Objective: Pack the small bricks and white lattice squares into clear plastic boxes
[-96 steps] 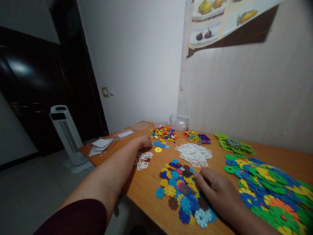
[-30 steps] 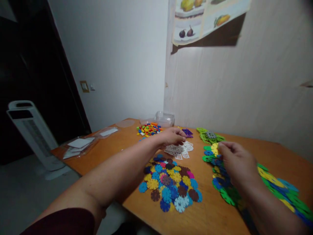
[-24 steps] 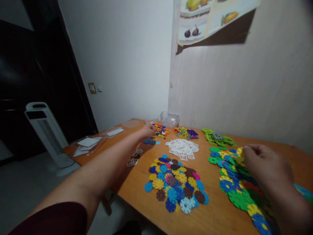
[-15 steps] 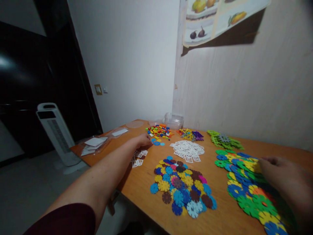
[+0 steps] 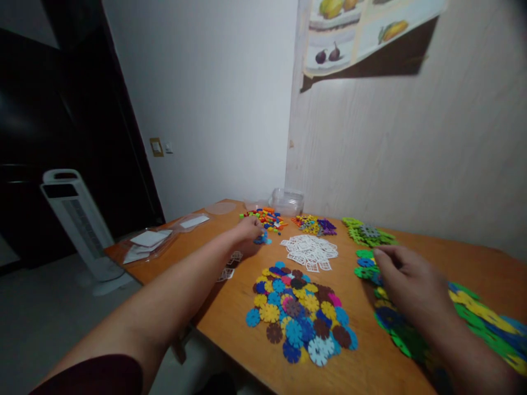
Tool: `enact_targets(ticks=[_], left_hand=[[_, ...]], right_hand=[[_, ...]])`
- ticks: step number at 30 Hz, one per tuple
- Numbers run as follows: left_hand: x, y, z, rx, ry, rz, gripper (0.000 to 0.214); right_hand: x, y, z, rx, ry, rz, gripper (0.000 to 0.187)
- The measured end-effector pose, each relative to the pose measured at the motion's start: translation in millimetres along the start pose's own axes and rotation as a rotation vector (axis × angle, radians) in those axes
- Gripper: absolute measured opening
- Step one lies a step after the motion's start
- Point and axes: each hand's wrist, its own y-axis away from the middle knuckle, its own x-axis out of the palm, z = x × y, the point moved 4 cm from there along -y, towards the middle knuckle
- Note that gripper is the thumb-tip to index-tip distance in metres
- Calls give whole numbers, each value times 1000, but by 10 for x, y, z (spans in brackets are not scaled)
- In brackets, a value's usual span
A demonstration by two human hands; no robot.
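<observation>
Over several small blue notched discs (image 5: 267, 241), my left hand (image 5: 249, 228) reaches across the table with its fingers curled downward. A darker blue disc (image 5: 260, 239) shows right at its fingertips, partly hidden by them. My right hand (image 5: 411, 277) hovers at the heap of larger green, blue and yellow notched discs (image 5: 480, 312), covering its middle. Its thumb and forefinger are pinched together beside the heap's far left end; whatever lies between them cannot be made out. White lattice pieces (image 5: 225, 272) lie partly hidden beneath my left forearm.
Between the hands lie a pile of multicoloured notched discs (image 5: 298, 315) and a pile of white lattice pieces (image 5: 310, 251). Behind are small colourful blocks (image 5: 265, 216), yellow and purple pieces (image 5: 315, 225), lime-green pieces (image 5: 366, 230) and a clear plastic container (image 5: 288, 201). Plastic bags (image 5: 150, 240) lie at left.
My right hand has moved left along the larger-disc heap, uncovering its right side. My left hand has moved slightly right, over the small blue discs. The view has shifted a little to the right.
</observation>
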Motion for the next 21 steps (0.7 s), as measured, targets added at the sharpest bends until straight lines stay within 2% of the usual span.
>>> enact_targets(ticks=[2, 5, 8, 10, 12, 14, 16, 17, 19, 21], left_hand=[[218, 134, -299, 95, 61, 102, 6], [610, 485, -790, 316, 311, 386, 7], [924, 826, -1119, 379, 430, 562, 15], [1067, 951, -1234, 379, 452, 617, 15], [1117, 956, -1266, 363, 462, 592, 15], [1058, 854, -1221, 352, 427, 507, 16], [886, 675, -1108, 365, 317, 371, 14], [757, 566, -1025, 367, 244, 263, 12], [489, 351, -813, 323, 81, 99, 12], [255, 161, -552, 207, -81, 7, 11]], right_hand=[[88, 85, 191, -51, -125, 88, 40], [169, 186, 366, -38, -277, 182, 46], [229, 220, 412, -20, -438, 292, 44], [240, 194, 356, 18, -520, 351, 41], [187, 123, 215, 104, -528, 330, 41], [51, 22, -2, 209, -433, 209, 43], [-135, -80, -268, 295, -236, 32, 43], [-211, -125, -408, 318, -118, -25, 43], [-270, -204, -700, 322, 51, -31, 45], [-237, -263, -988, 285, 112, -5, 45]])
